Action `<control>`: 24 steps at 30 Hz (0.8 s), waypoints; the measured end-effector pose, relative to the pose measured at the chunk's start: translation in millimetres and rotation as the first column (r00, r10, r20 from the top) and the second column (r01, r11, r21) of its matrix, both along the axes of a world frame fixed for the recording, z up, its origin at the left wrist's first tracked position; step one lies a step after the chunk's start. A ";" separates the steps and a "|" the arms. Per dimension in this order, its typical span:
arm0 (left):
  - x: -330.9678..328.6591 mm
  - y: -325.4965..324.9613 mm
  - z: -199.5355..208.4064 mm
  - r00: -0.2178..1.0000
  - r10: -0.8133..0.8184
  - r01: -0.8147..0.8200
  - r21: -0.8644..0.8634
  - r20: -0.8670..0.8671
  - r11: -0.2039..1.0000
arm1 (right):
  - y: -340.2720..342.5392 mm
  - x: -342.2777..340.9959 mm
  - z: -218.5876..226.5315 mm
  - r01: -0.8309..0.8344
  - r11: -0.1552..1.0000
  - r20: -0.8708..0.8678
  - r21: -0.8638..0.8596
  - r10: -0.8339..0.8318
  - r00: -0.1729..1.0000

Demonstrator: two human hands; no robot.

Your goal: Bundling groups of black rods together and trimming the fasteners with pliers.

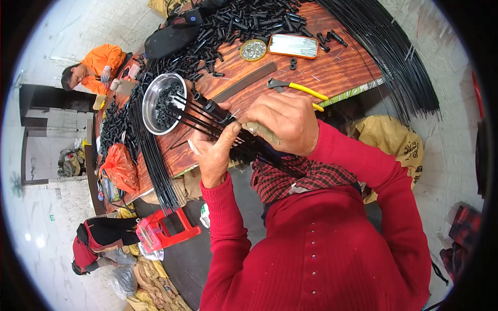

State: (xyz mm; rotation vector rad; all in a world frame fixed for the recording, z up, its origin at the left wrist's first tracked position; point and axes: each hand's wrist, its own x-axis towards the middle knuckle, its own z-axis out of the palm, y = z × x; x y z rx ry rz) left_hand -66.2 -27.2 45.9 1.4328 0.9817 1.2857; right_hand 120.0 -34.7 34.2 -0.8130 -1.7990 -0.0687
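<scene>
My left hand (213,158) is closed around a bundle of thin black rods (253,147) that looks like an umbrella frame, its lower part reaching over my lap. A black plastic sleeve (213,109) sits on the bundle beside the left fingers. Close against it, my right hand (285,122) is closed in a pinch. A tan-grey piece (262,132) shows at the right fingers, and a thin wire end sticks out between the hands; what exactly the right fingertips grip is hidden. Just beyond the rods stands a metal bowl (147,111) of small black rings.
Yellow-handled pincers (306,91) lie on the wooden table (306,70), near a tray of thin pins (293,45) and a round dish (253,50). Black tubular parts (244,23) pile behind. Long rods hang over both table ends. A red plastic stool (166,230) and two people are leftward.
</scene>
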 end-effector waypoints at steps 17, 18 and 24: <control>6.1 -0.1 5.2 0.989 -0.123 0.124 -0.004 0.080 0.992 | -8.4 14.0 22.7 -0.541 0.628 -0.556 -0.560 0.199 0.807; 6.3 0.5 5.3 0.992 -0.110 0.111 -0.010 0.064 0.994 | -8.1 14.8 23.9 -0.442 0.712 -0.444 -0.546 0.202 0.873; 6.3 3.2 5.0 0.979 -0.145 0.149 -0.018 0.147 0.989 | -6.5 9.4 19.9 -0.323 0.826 -0.295 -0.461 0.201 0.934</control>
